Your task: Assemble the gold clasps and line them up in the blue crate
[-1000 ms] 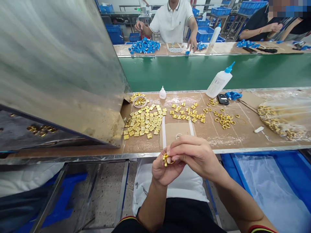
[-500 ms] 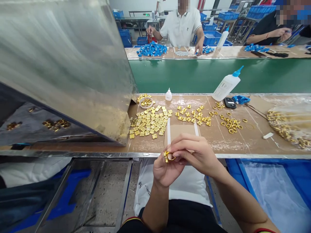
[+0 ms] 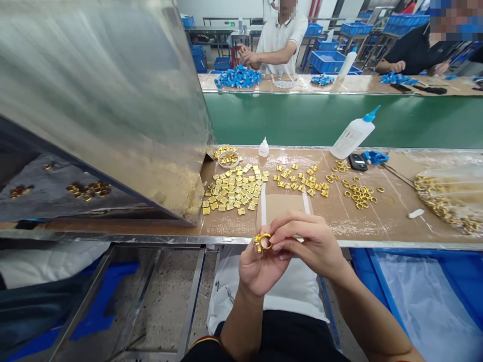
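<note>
Head view: gold ring [image 3: 258, 244] just got turned, so its loop faces the camera more.
Left hand [image 3: 261, 269] has its grip closed on the ring's head and right hand [image 3: 311, 242] is pinching the band, by the near edge of the surface [image 3: 362, 226]; looks like it's mid-handling. Further back, flat gold plates [image 3: 236, 204] sit left, loose ring bands [image 3: 357, 193] right, small dropper bottle [image 3: 263, 148] behind. Across the green strip [image 3: 302, 118], a co-worker's hands [image 3: 247, 56] are now together over blue pieces [image 3: 238, 77].
</note>
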Tool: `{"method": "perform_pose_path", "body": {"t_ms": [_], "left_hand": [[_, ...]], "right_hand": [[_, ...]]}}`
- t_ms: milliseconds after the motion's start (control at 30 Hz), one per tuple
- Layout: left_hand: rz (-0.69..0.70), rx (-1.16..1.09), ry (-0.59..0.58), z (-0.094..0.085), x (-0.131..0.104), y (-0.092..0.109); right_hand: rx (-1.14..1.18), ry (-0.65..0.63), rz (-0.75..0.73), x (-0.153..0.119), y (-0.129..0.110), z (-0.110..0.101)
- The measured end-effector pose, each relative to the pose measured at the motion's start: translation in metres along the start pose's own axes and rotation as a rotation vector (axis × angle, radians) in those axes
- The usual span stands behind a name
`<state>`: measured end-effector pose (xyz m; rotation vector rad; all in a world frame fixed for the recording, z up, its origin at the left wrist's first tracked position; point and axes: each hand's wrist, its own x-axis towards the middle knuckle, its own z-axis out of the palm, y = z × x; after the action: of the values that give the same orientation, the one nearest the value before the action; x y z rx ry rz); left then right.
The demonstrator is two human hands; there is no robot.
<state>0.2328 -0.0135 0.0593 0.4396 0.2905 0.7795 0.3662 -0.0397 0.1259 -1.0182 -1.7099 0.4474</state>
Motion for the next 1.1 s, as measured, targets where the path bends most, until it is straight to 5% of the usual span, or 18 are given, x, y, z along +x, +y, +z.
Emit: {"method": "perform_pose_path", "body": {"t_ms": [300, 1100], "left_hand": [[-0.036, -0.271, 0.166, 0.021, -0.001, 0.003], [-0.099, -0.286, 0.15, 0.017, 0.003, -0.005]], "right_hand": [[-0.102, 0.001, 0.011, -0.003, -0.007, 0.003], [-0.034, 0.189, 0.23, -0.017, -0.016, 0.013]]}}
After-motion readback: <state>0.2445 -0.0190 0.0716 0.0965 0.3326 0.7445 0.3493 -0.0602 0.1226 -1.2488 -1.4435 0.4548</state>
